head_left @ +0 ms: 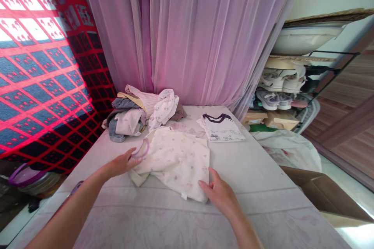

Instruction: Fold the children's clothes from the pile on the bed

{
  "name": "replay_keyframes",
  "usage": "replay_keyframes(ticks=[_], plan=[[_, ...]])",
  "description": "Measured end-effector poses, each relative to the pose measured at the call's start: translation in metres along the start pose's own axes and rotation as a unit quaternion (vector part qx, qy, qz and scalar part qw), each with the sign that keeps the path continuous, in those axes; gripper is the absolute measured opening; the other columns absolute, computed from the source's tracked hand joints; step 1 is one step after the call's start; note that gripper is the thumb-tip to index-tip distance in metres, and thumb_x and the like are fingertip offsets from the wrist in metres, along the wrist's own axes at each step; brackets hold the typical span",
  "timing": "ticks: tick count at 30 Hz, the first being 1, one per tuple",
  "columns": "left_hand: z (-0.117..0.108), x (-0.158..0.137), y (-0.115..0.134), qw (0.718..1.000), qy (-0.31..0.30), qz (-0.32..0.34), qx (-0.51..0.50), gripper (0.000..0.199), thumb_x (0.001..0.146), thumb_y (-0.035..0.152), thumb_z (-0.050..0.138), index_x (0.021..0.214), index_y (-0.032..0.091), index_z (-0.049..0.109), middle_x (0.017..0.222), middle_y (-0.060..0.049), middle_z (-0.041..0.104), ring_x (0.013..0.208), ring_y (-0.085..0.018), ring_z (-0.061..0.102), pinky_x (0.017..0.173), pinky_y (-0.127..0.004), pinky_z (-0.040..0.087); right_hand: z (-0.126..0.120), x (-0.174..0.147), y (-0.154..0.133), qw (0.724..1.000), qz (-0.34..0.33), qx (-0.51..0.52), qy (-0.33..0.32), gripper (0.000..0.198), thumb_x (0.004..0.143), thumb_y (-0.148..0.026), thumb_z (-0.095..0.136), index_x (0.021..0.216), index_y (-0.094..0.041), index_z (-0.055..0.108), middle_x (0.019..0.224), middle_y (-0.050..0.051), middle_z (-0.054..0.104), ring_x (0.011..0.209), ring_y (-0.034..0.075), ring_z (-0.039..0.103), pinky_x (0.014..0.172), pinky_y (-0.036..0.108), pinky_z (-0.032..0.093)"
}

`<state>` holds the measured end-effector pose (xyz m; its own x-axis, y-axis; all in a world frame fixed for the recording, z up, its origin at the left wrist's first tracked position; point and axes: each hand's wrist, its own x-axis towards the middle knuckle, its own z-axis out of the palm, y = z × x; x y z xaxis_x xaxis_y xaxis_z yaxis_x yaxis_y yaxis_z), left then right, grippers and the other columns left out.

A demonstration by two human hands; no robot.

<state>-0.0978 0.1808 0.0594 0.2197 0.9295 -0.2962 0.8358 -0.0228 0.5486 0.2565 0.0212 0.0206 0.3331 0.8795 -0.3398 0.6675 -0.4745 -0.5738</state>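
Note:
A cream shirt with small pale flowers and a lilac neckband lies spread on the table, its neck to the left. My left hand is at the neckband, thumb and fingers apart. At the hem on the right rests my right hand, its thumb on the fabric and the fingers spread along the edge. Neither hand grips the cloth. A small white tag sticks out from the shirt's near edge. Behind to the right lies a folded white shirt with a dark purple collar.
A heap of crumpled clothes sits at the back left of the table. Pink curtains hang behind. On the right stand a shoe rack and an open cardboard box. A purple-lidded tub is at the left.

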Motion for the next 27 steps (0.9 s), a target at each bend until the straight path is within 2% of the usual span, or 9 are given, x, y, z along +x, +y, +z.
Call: replay_keyframes(ticks=[4,7,10,13,15,18,20,23,27], plan=[[0.016,-0.028,-0.006,0.993,-0.009,0.103,0.056,0.100,0.066,0.057,0.065,0.150,0.019,0.026,0.137,-0.013,0.054,0.120,-0.031,0.054,0.098,-0.038,0.043,0.018,-0.002,-0.012,0.998,-0.027,0.022,0.053,0.063,0.081,-0.037,0.054,0.141,-0.024,0.038,0.081,0.000,0.069,0.079,0.020,0.065,0.067,0.027,0.042],[0.031,-0.038,0.000,0.990,0.073,0.097,0.072,0.082,0.073,0.042,0.059,0.147,0.019,0.034,0.101,-0.009,0.069,0.091,-0.027,0.063,0.083,-0.037,0.048,0.020,0.000,-0.012,0.987,-0.046,0.107,0.111,0.058,0.084,-0.036,0.045,0.140,-0.021,0.038,0.089,0.002,0.070,0.079,0.020,0.065,0.070,0.028,0.044],[0.036,-0.042,0.015,0.987,0.123,0.097,-0.026,0.072,0.080,0.038,0.048,0.147,0.021,0.032,0.071,0.002,0.061,0.065,-0.018,0.058,0.067,-0.030,0.047,0.000,-0.002,-0.010,0.970,-0.059,0.149,0.182,0.062,0.085,-0.043,0.042,0.142,-0.021,0.035,0.092,0.002,0.071,0.076,0.020,0.064,0.069,0.029,0.045],[0.033,-0.042,0.030,0.977,0.101,0.096,-0.159,0.075,0.080,0.037,0.046,0.150,0.022,0.023,0.073,0.004,0.061,0.062,-0.014,0.056,0.063,-0.025,0.046,-0.027,-0.005,-0.007,0.966,-0.065,0.105,0.225,0.065,0.083,-0.046,0.045,0.143,-0.023,0.037,0.092,0.002,0.070,0.069,0.019,0.063,0.066,0.028,0.044],[0.033,-0.041,0.034,0.982,0.053,0.068,-0.168,0.077,0.075,0.031,0.048,0.149,0.022,0.027,0.083,0.001,0.065,0.068,-0.015,0.059,0.064,-0.025,0.046,-0.036,-0.008,-0.001,0.975,-0.058,0.042,0.210,0.062,0.081,-0.044,0.050,0.139,-0.025,0.043,0.090,0.002,0.069,0.068,0.018,0.062,0.065,0.028,0.043],[0.032,-0.038,0.030,0.998,-0.025,0.018,-0.056,0.074,0.065,0.022,0.051,0.139,0.023,0.045,0.091,-0.003,0.069,0.074,-0.018,0.062,0.066,-0.027,0.046,-0.034,-0.011,0.012,0.993,-0.048,-0.054,0.091,0.051,0.077,-0.036,0.058,0.127,-0.027,0.057,0.078,-0.001,0.069,0.069,0.018,0.062,0.062,0.025,0.040],[0.024,-0.036,0.025,0.996,-0.090,0.018,0.012,0.056,0.065,0.025,0.054,0.120,0.023,0.062,0.086,-0.003,0.070,0.072,-0.019,0.062,0.062,-0.026,0.045,-0.033,-0.011,0.018,0.994,-0.052,-0.087,0.028,0.040,0.078,-0.037,0.059,0.117,-0.028,0.064,0.074,-0.001,0.069,0.070,0.017,0.063,0.060,0.024,0.039],[0.000,-0.028,0.028,0.983,-0.152,0.045,0.094,0.030,0.072,0.046,0.054,0.080,0.021,0.070,0.072,-0.002,0.068,0.068,-0.019,0.061,0.056,-0.025,0.040,-0.042,-0.003,0.011,0.990,-0.045,-0.120,0.060,0.027,0.087,-0.040,0.048,0.097,-0.029,0.070,0.083,0.000,0.071,0.076,0.017,0.064,0.063,0.025,0.040],[-0.023,0.003,0.063,0.974,-0.001,0.068,0.217,0.041,0.082,0.053,0.044,0.075,0.021,0.068,0.079,-0.004,0.070,0.076,-0.021,0.063,0.062,-0.027,0.041,-0.060,0.031,-0.013,0.977,-0.036,-0.137,0.157,0.032,0.089,-0.037,0.044,0.110,-0.027,0.066,0.108,0.003,0.069,0.091,0.019,0.064,0.072,0.026,0.043]])
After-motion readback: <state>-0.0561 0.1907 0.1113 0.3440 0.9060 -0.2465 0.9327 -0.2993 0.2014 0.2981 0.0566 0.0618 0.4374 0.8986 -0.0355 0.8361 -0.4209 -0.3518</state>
